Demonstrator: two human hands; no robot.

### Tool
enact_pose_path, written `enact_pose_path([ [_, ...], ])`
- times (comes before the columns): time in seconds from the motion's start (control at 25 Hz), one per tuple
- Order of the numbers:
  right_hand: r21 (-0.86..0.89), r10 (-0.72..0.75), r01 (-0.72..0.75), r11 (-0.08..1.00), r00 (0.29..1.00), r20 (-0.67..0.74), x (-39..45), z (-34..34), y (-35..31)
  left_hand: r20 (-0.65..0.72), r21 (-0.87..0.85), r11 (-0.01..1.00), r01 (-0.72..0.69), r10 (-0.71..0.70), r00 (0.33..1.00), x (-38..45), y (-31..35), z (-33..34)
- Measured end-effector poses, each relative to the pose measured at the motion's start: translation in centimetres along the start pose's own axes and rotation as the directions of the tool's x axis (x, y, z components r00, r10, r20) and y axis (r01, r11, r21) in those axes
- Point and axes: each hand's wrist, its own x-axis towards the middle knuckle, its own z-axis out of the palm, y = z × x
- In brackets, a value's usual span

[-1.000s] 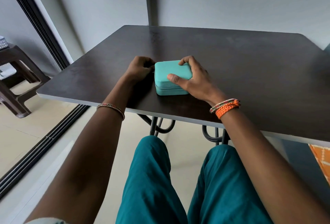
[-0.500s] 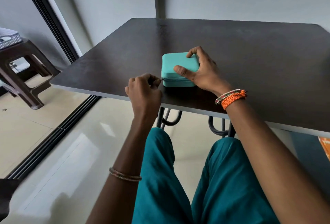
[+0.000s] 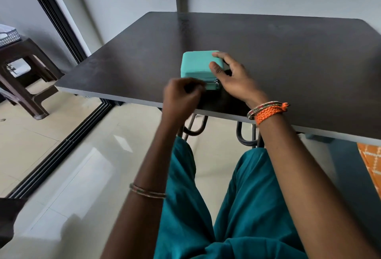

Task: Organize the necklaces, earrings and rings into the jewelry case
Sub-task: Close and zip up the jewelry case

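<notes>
A small turquoise jewelry case (image 3: 196,62) lies closed on the dark table (image 3: 288,62), close to its near edge. My right hand (image 3: 235,81) steadies the case from its right side, with thumb and fingertips on the lid's right corner. My left hand (image 3: 182,96) is at the case's front wall, fingers pinched together at the zipper seam; the pull itself is hidden under them. A metal zipper slider (image 3: 216,83) shows at the front right corner. No loose necklaces, earrings or rings are in view.
The table's near edge (image 3: 123,96) runs just in front of the case, above my knees. A brown plastic stool (image 3: 26,67) stands at the left, beyond a sliding-door track (image 3: 61,149). Orange patterned cloth (image 3: 371,166) lies at the right edge.
My left hand came round from the case's left side to its front left corner, then slid rightward along the front seam. My right hand stayed on the case.
</notes>
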Motion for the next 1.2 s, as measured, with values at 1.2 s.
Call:
enact_pose_path([
  [1.2,-0.761,-0.234,0.125,0.637,0.971,-0.036,-4.5,-0.4,-1.4,-0.048,0.289,0.952,0.099,-0.089,0.995,4.9,-2.1,-0.7],
])
